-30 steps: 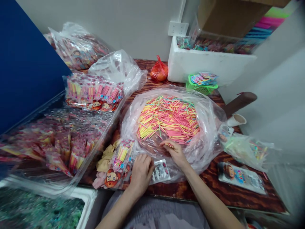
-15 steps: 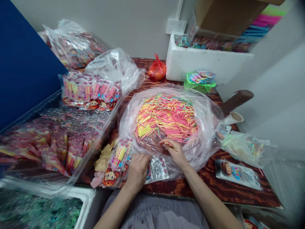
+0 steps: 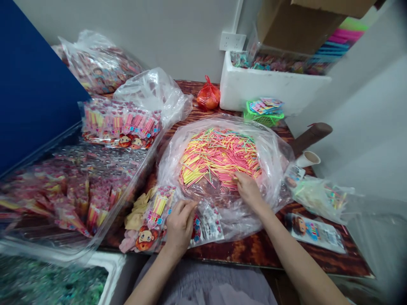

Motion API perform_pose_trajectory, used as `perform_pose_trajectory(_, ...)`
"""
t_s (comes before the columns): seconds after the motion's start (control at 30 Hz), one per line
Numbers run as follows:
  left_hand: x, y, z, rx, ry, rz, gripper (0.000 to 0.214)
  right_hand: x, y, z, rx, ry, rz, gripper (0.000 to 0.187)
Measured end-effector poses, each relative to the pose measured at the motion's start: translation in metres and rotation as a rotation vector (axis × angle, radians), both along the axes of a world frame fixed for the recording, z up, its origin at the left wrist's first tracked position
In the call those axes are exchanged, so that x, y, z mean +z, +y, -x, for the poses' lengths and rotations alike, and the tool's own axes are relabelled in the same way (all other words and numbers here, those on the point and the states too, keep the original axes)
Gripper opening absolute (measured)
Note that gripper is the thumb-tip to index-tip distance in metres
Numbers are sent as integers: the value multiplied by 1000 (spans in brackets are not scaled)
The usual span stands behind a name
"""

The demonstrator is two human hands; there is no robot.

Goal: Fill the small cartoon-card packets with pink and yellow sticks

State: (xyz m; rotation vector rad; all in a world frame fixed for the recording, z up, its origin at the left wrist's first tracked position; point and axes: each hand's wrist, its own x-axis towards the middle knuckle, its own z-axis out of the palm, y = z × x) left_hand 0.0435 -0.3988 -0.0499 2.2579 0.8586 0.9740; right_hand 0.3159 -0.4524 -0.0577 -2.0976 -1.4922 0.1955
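My right hand [image 3: 249, 190] is at the lower right of a heap of thin coloured sticks [image 3: 219, 152], mostly pink and yellow. Its fingers are closed around a few sticks whose ends show at the fingertips. The heap lies in a large opened clear plastic bag [image 3: 273, 169]. My left hand [image 3: 180, 224] is closed near the table's front edge, fingers curled, and what it may hold is hidden. By its right side lies a flat printed packet [image 3: 211, 224] with a barcode. On its left is a packet of yellow sticks [image 3: 160, 208] with a cartoon face.
A clear tray [image 3: 127, 186] on the left holds many filled packets, with more packets [image 3: 122, 123] stacked behind. Farther back are a red bag of round fruit [image 3: 208, 96], a green basket [image 3: 263, 117] and a white foam box [image 3: 270, 87]. A paper cup [image 3: 308, 159] stands on the right.
My right hand has moved right and forward, from the bare front part of the bag onto the sticks. My left hand has shifted slightly and turned, remaining by the flat packet.
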Motion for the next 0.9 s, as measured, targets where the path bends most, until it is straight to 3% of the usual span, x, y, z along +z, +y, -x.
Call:
perform_pose_trajectory(0.17,5,2,1,8,-31,110,15,-5,4,-7,-1,28,-61,34)
perform_pose_trajectory(0.27,5,3,1,-6,-42,166,15,-8,4,-9,-27,119,-85,32)
perform_pose_trajectory(0.4,6,4,0,5,-67,244,15,-7,4,-11,-78,314,-100,19)
perform_pose_trajectory(0.6,8,6,-1,18,-87,310,16,-19,6,-19,-116,666,-109,19)
perform_pose_trajectory(0.9,7,4,2,22,-98,356,17,-13,10,-19,-158,562,-101,32)
